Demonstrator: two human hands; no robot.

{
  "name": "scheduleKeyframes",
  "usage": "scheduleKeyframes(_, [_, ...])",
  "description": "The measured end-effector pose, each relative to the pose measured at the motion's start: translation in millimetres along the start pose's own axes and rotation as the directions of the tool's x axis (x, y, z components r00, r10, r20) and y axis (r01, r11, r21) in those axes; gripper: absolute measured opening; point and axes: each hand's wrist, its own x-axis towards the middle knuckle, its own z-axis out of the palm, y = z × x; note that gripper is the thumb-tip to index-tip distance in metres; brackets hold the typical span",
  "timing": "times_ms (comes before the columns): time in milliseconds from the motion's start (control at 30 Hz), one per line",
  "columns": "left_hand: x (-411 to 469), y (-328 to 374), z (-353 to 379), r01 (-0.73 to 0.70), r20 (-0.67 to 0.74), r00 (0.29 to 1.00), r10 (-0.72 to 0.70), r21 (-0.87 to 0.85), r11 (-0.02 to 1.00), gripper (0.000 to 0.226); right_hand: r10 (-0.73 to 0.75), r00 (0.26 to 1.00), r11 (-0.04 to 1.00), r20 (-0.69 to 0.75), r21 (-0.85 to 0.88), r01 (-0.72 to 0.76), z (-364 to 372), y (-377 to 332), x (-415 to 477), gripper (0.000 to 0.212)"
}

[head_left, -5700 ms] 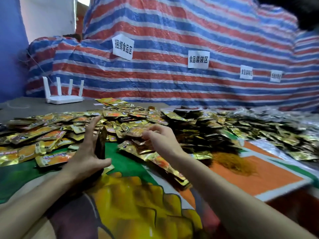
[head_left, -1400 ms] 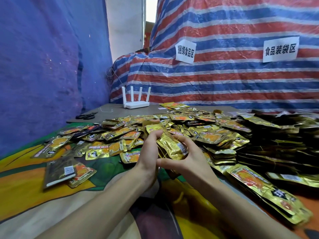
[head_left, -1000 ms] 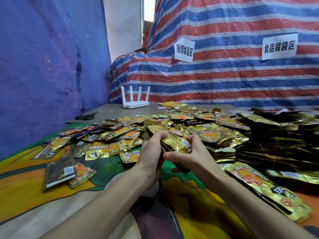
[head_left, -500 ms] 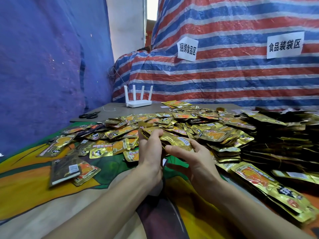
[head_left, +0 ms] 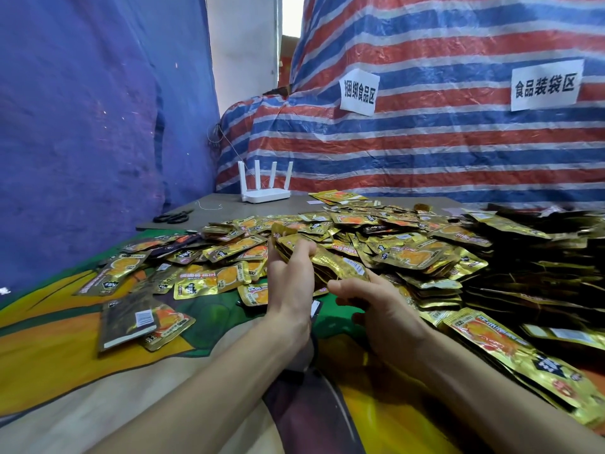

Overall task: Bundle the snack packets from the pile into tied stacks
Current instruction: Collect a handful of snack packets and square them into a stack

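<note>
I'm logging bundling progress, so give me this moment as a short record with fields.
left hand: grips the packet stack
right hand: at the stack's near end, grip unclear
tie on stack: none visible
loose pile: spread behind the hands and to their right
scissors: far left on the table, untouched
router: behind the loose pile

one router (head_left: 265, 193) is counted at eleven o'clock, one scissors (head_left: 173, 217) at nine, two signs (head_left: 358, 91) at one; packets (head_left: 409, 255) uncounted.

router (head_left: 264, 194) behind packet pile (head_left: 376, 244), scissors (head_left: 173, 217) left
</note>
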Motion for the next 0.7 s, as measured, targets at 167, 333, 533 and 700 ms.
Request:
scheduleKeyframes(167, [-5.4, 9.8, 1.9, 0.002, -0.021, 1.0, -0.002, -0.042, 0.999, 0.04, -0.235, 0.969, 0.958, -0.078, -0.189, 0.217, 7.9, 0.6, -2.7, 0.081])
scheduleKeyframes(333, [1.2, 11.2, 0.2, -0.02, -0.041, 0.999, 0.016, -0.091, 0.996, 0.07, -0.216, 0.976, 0.96, 0.016, -0.179, 0.215, 1.0, -6.2, -2.0, 0.075])
scheduleKeyframes(533, [11.3, -7.6, -8.7, -0.104, -0.006, 0.995, 0.104, 0.02, 0.994, 0.019, -0.318, 0.948, 0.628, 0.001, -0.749, 0.212, -10.1, -13.0, -4.0, 0.107])
scheduleKeyframes(700, [8.6, -15.4, -8.7, -0.144, 0.139, 0.983, 0.122, 0.163, 0.976, 0.041, -0.2, 0.975, 0.561, 0.101, -0.803, 0.198, -15.4, -18.0, -4.9, 0.089])
